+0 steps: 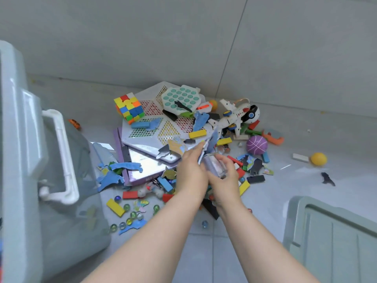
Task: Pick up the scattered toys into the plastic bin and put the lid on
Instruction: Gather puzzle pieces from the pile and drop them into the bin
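Left hand pinched fanned puzzle pieces, right hand gripped a clear container mid-frame; the loosely held pieces might slip.

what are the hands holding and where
The left hand pinches a few flat puzzle pieces by their lower ends; right hand grips a small clear container round its side.

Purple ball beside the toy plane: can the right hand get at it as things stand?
Reach looks free: the purple ball lies uncovered on the floor, near the right hand. But that hand grips a clear plastic box, so probably not until it lets go.
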The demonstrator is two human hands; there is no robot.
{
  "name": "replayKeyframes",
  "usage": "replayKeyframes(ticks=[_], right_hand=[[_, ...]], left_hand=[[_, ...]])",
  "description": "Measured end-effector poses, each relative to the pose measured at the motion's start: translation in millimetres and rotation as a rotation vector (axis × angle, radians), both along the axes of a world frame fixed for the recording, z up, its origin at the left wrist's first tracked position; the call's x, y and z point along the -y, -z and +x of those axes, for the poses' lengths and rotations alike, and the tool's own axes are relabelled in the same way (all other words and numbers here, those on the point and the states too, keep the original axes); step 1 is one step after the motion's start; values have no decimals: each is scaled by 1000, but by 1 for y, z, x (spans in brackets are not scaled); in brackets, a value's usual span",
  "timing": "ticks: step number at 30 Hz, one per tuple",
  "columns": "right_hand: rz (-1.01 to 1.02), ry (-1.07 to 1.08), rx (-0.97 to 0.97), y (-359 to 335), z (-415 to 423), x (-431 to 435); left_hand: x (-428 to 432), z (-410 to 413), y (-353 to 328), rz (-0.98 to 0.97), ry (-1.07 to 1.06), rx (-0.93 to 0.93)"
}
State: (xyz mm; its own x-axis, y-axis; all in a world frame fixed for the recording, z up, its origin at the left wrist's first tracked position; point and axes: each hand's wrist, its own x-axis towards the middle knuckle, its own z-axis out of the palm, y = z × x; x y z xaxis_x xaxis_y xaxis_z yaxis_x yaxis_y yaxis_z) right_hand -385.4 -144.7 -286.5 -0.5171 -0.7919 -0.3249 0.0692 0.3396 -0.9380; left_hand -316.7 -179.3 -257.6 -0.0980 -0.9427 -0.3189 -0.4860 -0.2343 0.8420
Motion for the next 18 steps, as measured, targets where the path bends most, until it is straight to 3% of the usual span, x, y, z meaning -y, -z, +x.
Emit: replayKeyframes(ticks=[5, 11, 15, 18], right_hand=[[-117, 62, 83, -68, -8, -27], [-241, -247, 224, -224, 43, -22], [-318, -577, 304, -277, 119, 1], [-236, -820, 251, -287, 192, 14]], left_hand=[[-35, -13, -53, 46, -102, -364], [-52, 42, -192, -86, -365, -656], [-47, 136, -256, -286, -469, -602], [-49, 232, -278, -306, -481, -345]])
